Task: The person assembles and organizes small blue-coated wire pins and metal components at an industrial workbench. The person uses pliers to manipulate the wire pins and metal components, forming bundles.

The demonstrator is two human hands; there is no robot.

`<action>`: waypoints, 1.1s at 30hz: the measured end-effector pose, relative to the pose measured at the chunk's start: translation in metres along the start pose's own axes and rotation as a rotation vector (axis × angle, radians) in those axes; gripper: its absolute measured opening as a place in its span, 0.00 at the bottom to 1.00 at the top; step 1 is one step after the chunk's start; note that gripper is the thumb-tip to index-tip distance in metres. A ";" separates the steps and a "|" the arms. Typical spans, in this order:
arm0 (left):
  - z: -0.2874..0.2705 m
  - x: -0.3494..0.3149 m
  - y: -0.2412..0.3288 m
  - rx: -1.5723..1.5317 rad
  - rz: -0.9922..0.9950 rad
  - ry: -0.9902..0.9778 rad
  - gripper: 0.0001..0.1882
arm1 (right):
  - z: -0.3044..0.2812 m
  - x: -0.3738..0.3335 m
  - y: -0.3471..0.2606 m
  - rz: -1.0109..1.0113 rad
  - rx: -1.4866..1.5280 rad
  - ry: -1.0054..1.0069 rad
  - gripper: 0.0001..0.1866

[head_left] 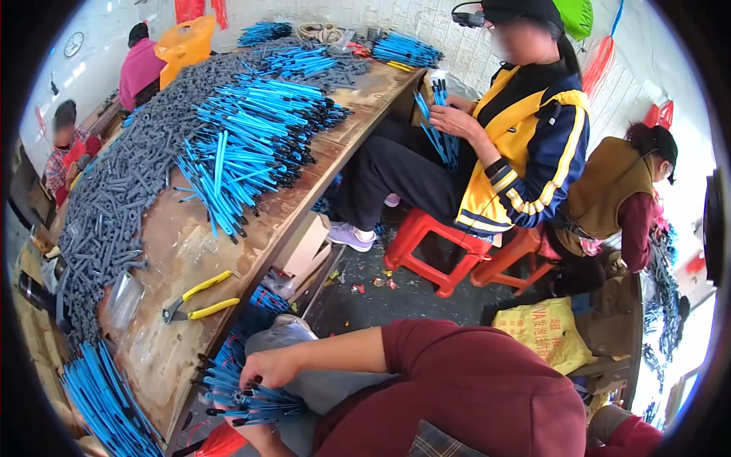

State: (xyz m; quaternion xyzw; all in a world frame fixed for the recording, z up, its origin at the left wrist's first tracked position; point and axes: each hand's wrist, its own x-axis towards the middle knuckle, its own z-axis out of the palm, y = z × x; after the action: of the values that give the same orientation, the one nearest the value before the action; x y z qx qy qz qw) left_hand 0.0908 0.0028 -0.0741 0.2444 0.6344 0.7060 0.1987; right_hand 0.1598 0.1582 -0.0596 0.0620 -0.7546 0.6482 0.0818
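Over my grey-covered lap, beside the table edge, is a bunch of thin blue rods with black ends. My left hand, partly cut off by the lower edge, is wrapped round the bunch from below. Bent fingers of my right hand close on rods at the top of the same bunch; their tips are partly hidden. On the wooden table beside me lie pliers with yellow handles, jaws apart. Farther along is a large heap of similar blue rods.
Short grey tubes cover the table's far side. Another rod bundle lies at lower left, near a clear plastic bag. A co-worker in a yellow-and-navy jacket holds blue rods on a red stool. A yellow sack lies right.
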 end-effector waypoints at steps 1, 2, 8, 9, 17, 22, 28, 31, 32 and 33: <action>-0.004 -0.004 0.000 -0.008 -0.013 0.003 0.29 | 0.004 0.000 -0.003 0.009 -0.018 -0.048 0.18; -0.008 -0.005 0.002 0.075 0.044 0.013 0.29 | 0.006 0.004 -0.008 0.011 -0.036 -0.092 0.17; -0.020 -0.020 -0.005 0.166 0.062 0.141 0.26 | 0.014 0.018 0.014 -0.249 -0.038 -0.096 0.13; 0.001 -0.019 0.018 0.236 0.086 0.176 0.28 | 0.008 0.010 -0.002 -0.149 -0.030 -0.089 0.17; 0.005 -0.020 0.020 0.116 0.081 0.214 0.30 | 0.004 -0.004 -0.009 -0.044 -0.041 -0.160 0.20; -0.007 -0.019 0.028 0.151 0.016 0.014 0.25 | 0.006 -0.004 -0.011 0.191 0.101 -0.185 0.21; -0.010 -0.012 0.042 0.311 0.038 -0.110 0.18 | 0.000 -0.006 -0.010 0.110 0.011 -0.184 0.16; -0.013 -0.012 0.049 0.382 0.056 -0.152 0.17 | 0.002 -0.003 -0.021 0.169 -0.005 -0.213 0.13; -0.013 -0.009 0.052 0.383 0.062 -0.174 0.16 | 0.001 -0.001 -0.024 0.194 -0.025 -0.219 0.12; -0.013 -0.008 0.053 0.384 0.068 -0.195 0.15 | 0.001 -0.002 -0.024 0.193 -0.028 -0.218 0.12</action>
State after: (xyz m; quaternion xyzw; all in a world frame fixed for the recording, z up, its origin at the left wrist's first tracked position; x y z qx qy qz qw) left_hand 0.0907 -0.0181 -0.0231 0.3663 0.7262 0.5515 0.1852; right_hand 0.1661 0.1535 -0.0374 0.0583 -0.7703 0.6319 -0.0626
